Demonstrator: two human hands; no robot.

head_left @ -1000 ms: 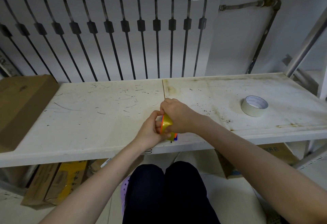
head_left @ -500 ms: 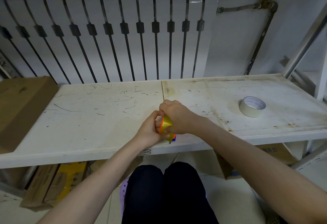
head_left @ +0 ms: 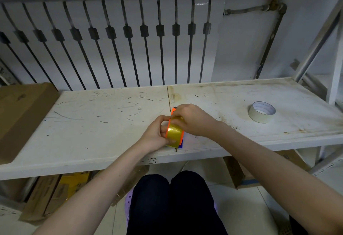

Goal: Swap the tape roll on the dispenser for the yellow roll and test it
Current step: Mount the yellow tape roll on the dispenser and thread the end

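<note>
Step in hand, as I judge it: the yellow roll (head_left: 174, 132) is seated in the dispenser (head_left: 174, 110), and I am working its free end toward the front, ahead of the test pull.

My left hand (head_left: 155, 135) is closed on the near side of the dispenser, steadying it by the orange frame and the roll. My right hand (head_left: 193, 120) is pinched narrow over the top of the roll, fingers curled down at the far end of the frame. Whether those fingers hold the loose tape end or only press on the frame, I cannot tell; they cover that part.

The dispenser sits near the front edge of the bench (head_left: 111, 123), about midway along it, just by the seam between the two boards. A blue part shows at its near lower corner. Whether it rests on the bench or is lifted slightly, I cannot tell.

The white roll (head_left: 261, 111) lies flat toward the right end of the bench, well apart from my hands. I take it for the one removed.

Next move calls for drawing the tape end out across the cutter while the left hand holds the frame firm against the pull. Risk: the end sticking back onto the roll.
</note>
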